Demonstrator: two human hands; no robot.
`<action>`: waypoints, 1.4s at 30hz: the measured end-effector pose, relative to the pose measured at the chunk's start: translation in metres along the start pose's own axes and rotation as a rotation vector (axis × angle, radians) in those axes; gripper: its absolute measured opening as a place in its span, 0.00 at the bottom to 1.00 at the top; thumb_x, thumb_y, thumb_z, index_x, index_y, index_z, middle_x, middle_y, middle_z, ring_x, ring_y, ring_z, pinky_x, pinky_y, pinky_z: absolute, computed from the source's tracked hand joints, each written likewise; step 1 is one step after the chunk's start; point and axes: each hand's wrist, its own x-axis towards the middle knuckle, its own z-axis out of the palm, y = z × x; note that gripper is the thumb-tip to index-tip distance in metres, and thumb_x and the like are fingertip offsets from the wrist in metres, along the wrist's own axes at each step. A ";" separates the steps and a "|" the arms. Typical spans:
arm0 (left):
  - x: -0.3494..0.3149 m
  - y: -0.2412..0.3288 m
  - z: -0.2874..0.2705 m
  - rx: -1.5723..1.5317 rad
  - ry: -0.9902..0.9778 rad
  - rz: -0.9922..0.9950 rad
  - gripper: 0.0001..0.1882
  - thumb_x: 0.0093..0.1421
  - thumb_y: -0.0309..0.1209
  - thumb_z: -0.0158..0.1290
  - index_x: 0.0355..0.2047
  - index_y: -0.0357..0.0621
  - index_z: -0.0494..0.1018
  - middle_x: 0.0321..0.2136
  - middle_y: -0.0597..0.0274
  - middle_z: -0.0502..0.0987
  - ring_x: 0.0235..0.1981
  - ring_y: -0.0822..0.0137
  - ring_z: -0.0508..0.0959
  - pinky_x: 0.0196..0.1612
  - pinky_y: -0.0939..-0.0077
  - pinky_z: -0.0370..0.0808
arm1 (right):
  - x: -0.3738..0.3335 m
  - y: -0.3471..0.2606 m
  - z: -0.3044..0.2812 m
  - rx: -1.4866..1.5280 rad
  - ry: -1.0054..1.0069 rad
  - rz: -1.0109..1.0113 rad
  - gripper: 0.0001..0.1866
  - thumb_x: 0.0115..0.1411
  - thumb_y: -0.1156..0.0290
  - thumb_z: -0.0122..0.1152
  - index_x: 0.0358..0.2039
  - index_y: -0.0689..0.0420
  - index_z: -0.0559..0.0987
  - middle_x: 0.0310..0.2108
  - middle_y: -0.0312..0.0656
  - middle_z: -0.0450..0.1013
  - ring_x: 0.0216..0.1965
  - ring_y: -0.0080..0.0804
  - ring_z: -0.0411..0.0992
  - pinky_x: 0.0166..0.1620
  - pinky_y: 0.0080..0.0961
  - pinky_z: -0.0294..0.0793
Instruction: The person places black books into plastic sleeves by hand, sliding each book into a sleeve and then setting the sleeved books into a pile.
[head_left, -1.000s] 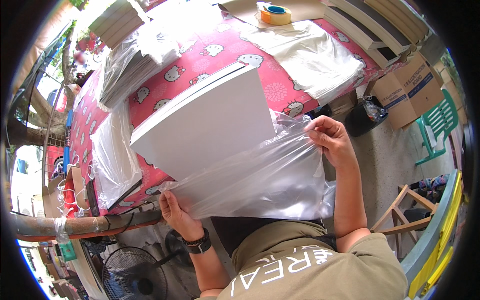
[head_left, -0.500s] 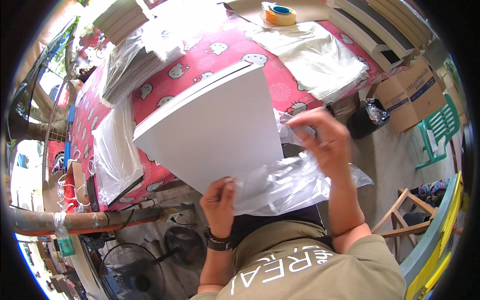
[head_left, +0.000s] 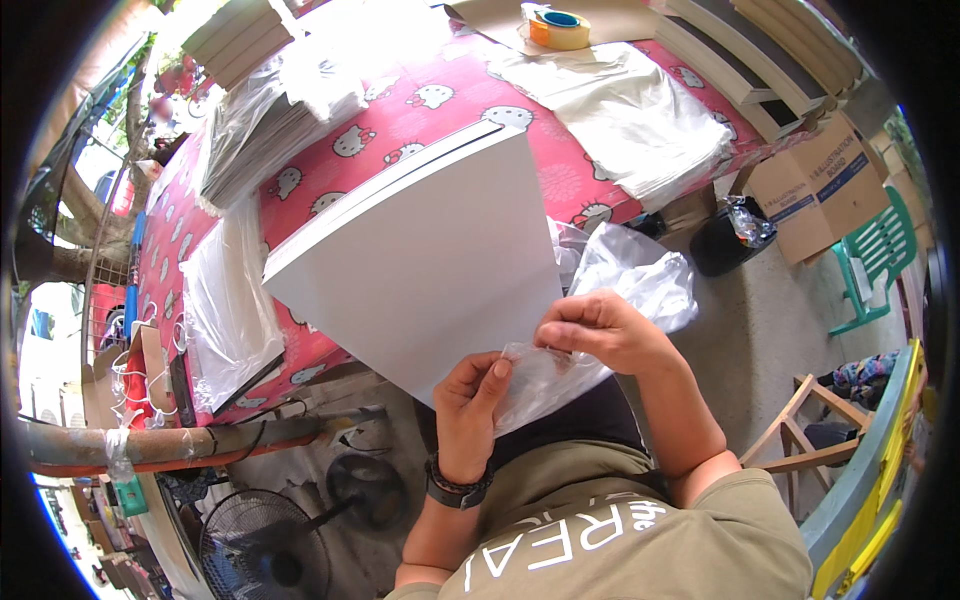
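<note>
A stack of large white boards (head_left: 430, 265) leans off the near edge of the pink table toward me. Clear plastic bag film (head_left: 545, 385) stretches between my two hands at the stack's lower right corner. My left hand (head_left: 475, 398) pinches one part of it between thumb and fingers. Close by, my right hand (head_left: 605, 330) is closed on another part, its fingertips pressed together. More of the crumpled bag spreads out beyond my right hand, next to the boards' right edge.
The pink patterned tablecloth (head_left: 545, 180) carries a pile of clear plastic bags (head_left: 650, 120), wrapped boards (head_left: 265, 130) and a tape roll (head_left: 558, 32). To the right are a black bin (head_left: 725, 240), cardboard boxes (head_left: 815, 185) and a green chair (head_left: 875, 250). A fan (head_left: 265, 550) stands lower left.
My right hand has come down and left, close to my left hand. The bag's loose part has swung up to the right of the boards. My left hand has shifted slightly right.
</note>
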 end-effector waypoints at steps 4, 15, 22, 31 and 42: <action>0.005 -0.003 0.006 -0.059 -0.057 -0.062 0.09 0.55 0.32 0.50 0.30 0.37 0.72 0.18 0.75 0.68 0.16 0.86 0.58 0.18 0.90 0.51 | -0.014 0.001 -0.010 0.081 0.007 0.019 0.12 0.57 0.67 0.51 0.28 0.64 0.74 0.20 0.32 0.68 0.23 0.17 0.65 0.30 0.14 0.65; -0.001 0.004 0.009 0.016 -0.176 -0.118 0.08 0.53 0.32 0.52 0.27 0.38 0.72 0.19 0.71 0.71 0.16 0.85 0.62 0.19 0.90 0.57 | -0.020 0.009 -0.020 -0.203 0.030 0.089 0.08 0.53 0.72 0.55 0.32 0.63 0.72 0.21 0.35 0.69 0.25 0.20 0.66 0.30 0.17 0.67; -0.008 0.001 -0.016 0.048 -0.263 0.177 0.04 0.48 0.23 0.55 0.24 0.35 0.73 0.16 0.67 0.70 0.15 0.82 0.63 0.17 0.86 0.56 | -0.020 0.026 -0.034 -0.469 -0.471 -0.045 0.22 0.45 0.71 0.57 0.44 0.57 0.70 0.30 0.44 0.71 0.28 0.31 0.69 0.32 0.24 0.68; 0.019 0.026 -0.091 0.107 -1.442 0.138 0.07 0.48 0.28 0.54 0.29 0.40 0.75 0.18 0.57 0.72 0.22 0.63 0.71 0.30 0.72 0.65 | -0.022 0.047 -0.070 -0.709 -0.001 -0.146 0.10 0.42 0.75 0.63 0.27 0.60 0.76 0.24 0.40 0.69 0.27 0.30 0.68 0.32 0.23 0.67; 0.011 0.039 -0.012 0.728 -0.173 0.576 0.21 0.45 0.31 0.58 0.41 0.40 0.70 0.43 0.53 0.68 0.47 0.62 0.67 0.48 0.70 0.63 | -0.008 0.004 0.004 -1.095 0.255 -0.780 0.11 0.37 0.80 0.57 0.25 0.53 0.74 0.26 0.35 0.68 0.33 0.33 0.68 0.44 0.31 0.61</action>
